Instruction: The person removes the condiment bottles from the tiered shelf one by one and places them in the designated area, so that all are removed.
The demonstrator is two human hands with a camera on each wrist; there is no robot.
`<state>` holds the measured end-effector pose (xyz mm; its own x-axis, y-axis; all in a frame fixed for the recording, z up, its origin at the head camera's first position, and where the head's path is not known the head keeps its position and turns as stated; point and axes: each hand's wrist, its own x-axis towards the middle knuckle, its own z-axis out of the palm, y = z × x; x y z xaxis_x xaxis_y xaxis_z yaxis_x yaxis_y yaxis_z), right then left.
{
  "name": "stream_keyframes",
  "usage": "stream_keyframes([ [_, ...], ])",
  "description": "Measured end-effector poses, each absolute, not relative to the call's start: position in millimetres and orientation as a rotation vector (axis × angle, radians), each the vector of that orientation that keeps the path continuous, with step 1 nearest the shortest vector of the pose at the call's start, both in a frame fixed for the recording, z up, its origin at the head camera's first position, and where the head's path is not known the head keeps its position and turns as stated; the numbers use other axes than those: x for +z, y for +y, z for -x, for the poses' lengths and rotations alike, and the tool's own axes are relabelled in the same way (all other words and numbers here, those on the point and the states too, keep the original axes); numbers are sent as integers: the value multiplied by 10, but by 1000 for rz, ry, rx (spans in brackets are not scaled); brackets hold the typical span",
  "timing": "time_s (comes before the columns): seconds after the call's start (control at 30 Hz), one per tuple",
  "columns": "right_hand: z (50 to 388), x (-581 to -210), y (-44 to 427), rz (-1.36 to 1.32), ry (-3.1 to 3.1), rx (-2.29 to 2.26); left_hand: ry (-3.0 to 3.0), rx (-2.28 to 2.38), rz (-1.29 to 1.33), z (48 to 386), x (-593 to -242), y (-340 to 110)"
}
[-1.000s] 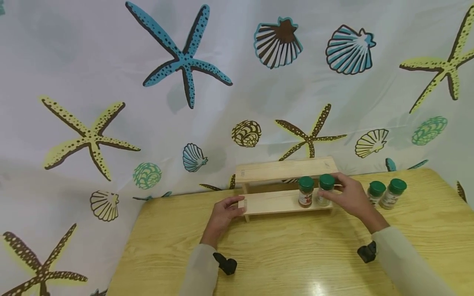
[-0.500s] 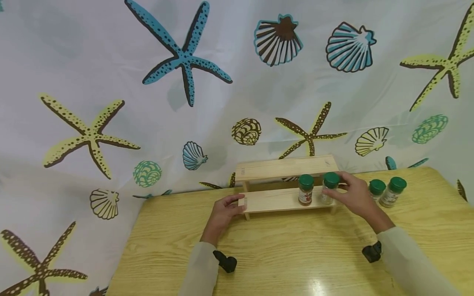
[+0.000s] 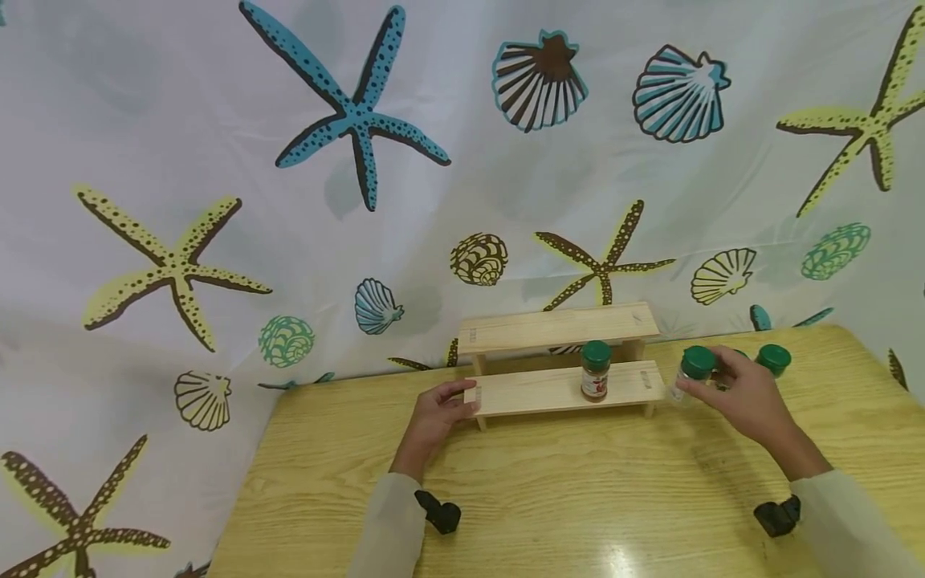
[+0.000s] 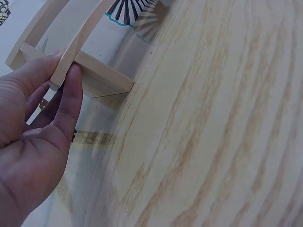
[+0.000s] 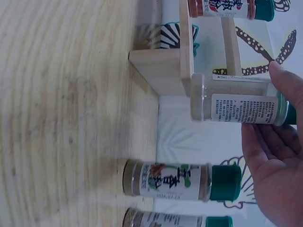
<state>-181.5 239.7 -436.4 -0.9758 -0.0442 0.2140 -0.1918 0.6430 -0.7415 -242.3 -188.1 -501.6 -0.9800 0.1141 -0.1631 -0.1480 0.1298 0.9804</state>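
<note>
Seashell cloth (image 3: 303, 201) behind a wooden table (image 3: 578, 482) | from where I stand, two-step rack (image 3: 556, 327) near the cloth | left hand (image 3: 437, 409) pinching the lower shelf (image 3: 527, 391) at its left end | right hand (image 3: 751, 397) gripping a green-capped jar (image 5: 239, 101), raised just beside the shelf's right end | red jar (image 3: 595, 376) upright on the shelf | two more jars (image 5: 175, 182) on the table, farther right

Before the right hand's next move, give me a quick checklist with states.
1. Left hand steadying wooden shelf: ok, gripping the lower board's left end.
2. Right hand secure on held jar: ok, gripping near its green lid.
3. Held jar off table: ok, above it.
4. Held jar free of shelf end: cannot tell, very close.
5. Shelf jar upright: ok, on lower board.
6. Table jars fully visible to head camera: not ok, right hand partly hides them.
</note>
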Motion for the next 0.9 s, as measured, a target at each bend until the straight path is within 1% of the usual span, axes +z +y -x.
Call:
stream_keyframes([
  [0.23, 1778, -4419, 2563, -144, -2698, 1199, 2164, 1983, 67, 2448, -5041, -1894],
  [0.57, 1701, -4590, 2789, -35, -2756, 1210, 2178, 1941, 61, 2467, -4998, -1869],
  [0.9, 1642, -4730, 2900, -11, -2738, 1150, 2237, 1945, 59, 2447, -5005, -1843],
])
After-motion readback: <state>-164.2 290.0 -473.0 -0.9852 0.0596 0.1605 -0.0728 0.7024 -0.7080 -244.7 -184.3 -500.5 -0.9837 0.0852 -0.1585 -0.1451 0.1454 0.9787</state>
